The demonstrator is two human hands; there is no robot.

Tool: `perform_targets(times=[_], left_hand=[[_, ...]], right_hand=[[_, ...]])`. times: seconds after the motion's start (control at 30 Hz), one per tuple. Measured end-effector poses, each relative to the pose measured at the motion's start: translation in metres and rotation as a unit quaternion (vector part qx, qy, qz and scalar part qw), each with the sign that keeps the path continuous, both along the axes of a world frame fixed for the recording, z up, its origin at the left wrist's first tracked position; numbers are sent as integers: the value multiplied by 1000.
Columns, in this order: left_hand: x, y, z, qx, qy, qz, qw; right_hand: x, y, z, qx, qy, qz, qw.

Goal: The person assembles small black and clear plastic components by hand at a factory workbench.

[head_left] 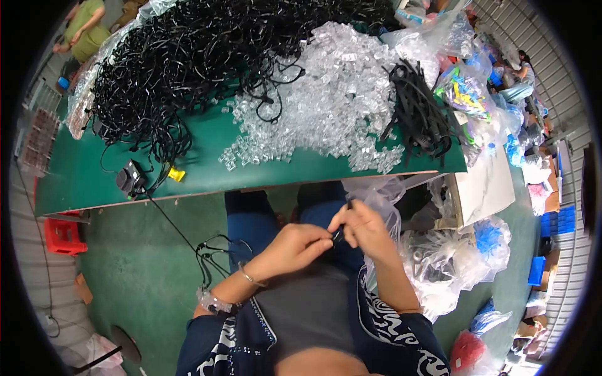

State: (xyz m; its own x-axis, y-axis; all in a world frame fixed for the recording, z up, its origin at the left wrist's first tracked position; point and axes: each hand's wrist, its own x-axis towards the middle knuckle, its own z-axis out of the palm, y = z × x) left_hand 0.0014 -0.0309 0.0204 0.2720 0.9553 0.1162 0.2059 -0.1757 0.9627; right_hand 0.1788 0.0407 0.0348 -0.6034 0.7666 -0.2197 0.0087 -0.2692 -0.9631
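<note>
Over my lap, in front of the table edge, my two hands meet around a small black strip (338,237), mostly hidden by the fingers. My left hand (301,243) is closed, its thumb and forefinger pinching the strip's left side. My right hand (362,227) grips it from the other side, fingers curled, and a dark end pokes out above them. Looped black cable (213,254) hangs beside my left forearm, running down from a small black box-shaped device (130,178) on the table. Whether the strip joins that cable is hidden.
The green table (207,178) carries a heap of black cables (182,56), a pile of clear plastic pieces (332,94), black straps (420,116) and a yellow piece (176,174). Plastic bags (451,257) crowd the right. A red stool (63,237) stands left. Two other people are farther off.
</note>
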Motion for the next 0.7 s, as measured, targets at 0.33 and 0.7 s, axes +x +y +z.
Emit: perform_targets(times=[0.33, 0.7], left_hand=[[10, 5, -11, -26, -27, -31, 999], [-4, 22, -13, 103, 174, 41, 978]], right_hand=[[-4, 29, -46, 466, -204, -136, 850], [-11, 31, -54, 301, -71, -164, 937]])
